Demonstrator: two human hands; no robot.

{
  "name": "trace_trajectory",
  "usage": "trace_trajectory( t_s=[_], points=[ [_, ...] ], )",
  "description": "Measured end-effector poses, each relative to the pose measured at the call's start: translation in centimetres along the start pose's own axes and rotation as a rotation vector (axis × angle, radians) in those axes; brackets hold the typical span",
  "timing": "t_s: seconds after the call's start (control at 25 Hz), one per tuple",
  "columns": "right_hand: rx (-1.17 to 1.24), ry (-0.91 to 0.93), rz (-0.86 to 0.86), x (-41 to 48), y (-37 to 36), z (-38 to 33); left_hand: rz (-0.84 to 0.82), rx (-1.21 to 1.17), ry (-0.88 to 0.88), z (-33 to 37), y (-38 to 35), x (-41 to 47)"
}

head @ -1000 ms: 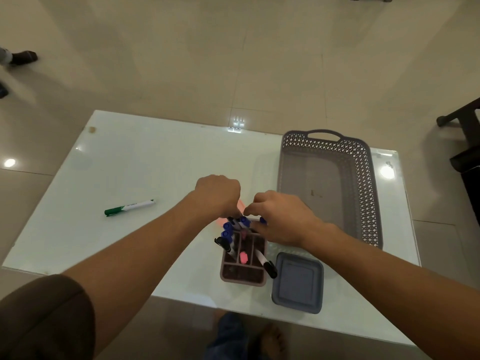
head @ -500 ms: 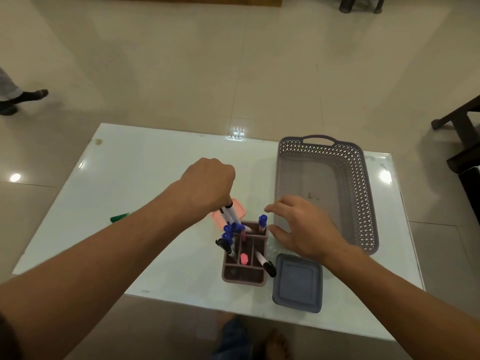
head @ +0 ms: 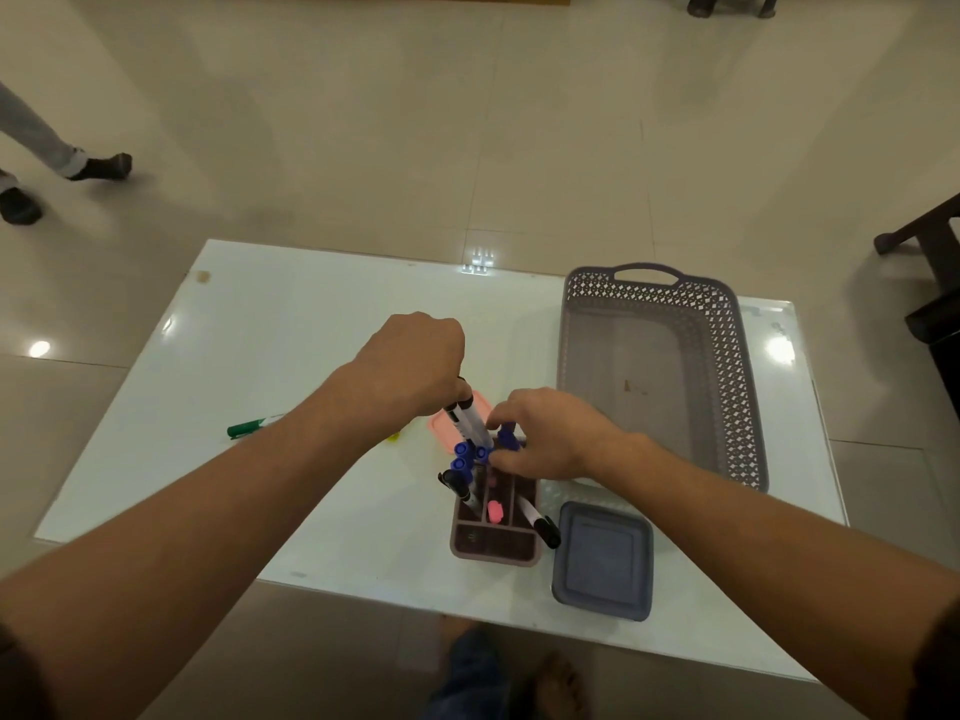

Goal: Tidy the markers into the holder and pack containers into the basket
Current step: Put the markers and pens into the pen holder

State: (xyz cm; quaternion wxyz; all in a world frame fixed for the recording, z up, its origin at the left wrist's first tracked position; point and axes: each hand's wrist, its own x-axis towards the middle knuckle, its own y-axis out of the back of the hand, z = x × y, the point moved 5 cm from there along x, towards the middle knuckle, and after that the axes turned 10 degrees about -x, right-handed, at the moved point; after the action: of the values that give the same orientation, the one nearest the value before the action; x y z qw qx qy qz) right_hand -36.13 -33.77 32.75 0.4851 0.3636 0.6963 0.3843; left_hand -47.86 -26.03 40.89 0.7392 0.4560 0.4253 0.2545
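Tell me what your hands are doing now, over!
Left hand grips two markers at holder. Right hand pinches blue-capped marker. Green marker lies loose. Basket holds no containers.

The left hand (head: 415, 363) grips two white markers (head: 467, 423) in its fist, slanting down toward the brown holder (head: 493, 537) just below it. The right hand (head: 550, 433) pinches a blue-capped marker (head: 506, 436) at the holder's far end. A pink container (head: 441, 426) shows between the hands (mostly hidden). A grey lidded container (head: 602, 558) sits beside the right forearm, a perforated basket (head: 727, 381) is to the right of that hand, and a green marker (head: 249, 426) lies on the desk (head: 285, 330) left of the left forearm.
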Motion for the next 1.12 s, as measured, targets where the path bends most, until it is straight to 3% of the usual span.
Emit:
trace_trajectory(
  t_s=[0.12, 0.28, 0.52, 0.72, 0.88, 1.12],
  points=[
    [0.069, -0.020, 0.031, 0.4, 0.5, 0.1, 0.008, -0.016, 0.006, -0.5, -0.3, 0.2],
    [-0.037, -0.057, -0.019, 0.5, -0.6, -0.3, 0.011, -0.030, 0.004, -1.0, -0.6, 0.4],
    [-0.105, -0.023, 0.048, 0.3, -0.3, -0.8, 0.043, -0.038, 0.025, -1.7, 1.1, -0.2],
    [-0.130, 0.078, 0.097, -0.2, -0.5, -1.3, 0.112, -0.019, 0.062, -2.1, 4.3, -3.1],
    [-0.122, 0.042, 0.094, 0.1, -0.2, -0.9, 0.176, -0.007, 0.074, -1.1, 6.5, -6.9],
    [0.064, -0.052, 0.391, -4.4, 3.5, 0.8, 0.134, -0.018, 0.044, 1.9, 5.2, -10.6]
  ],
)
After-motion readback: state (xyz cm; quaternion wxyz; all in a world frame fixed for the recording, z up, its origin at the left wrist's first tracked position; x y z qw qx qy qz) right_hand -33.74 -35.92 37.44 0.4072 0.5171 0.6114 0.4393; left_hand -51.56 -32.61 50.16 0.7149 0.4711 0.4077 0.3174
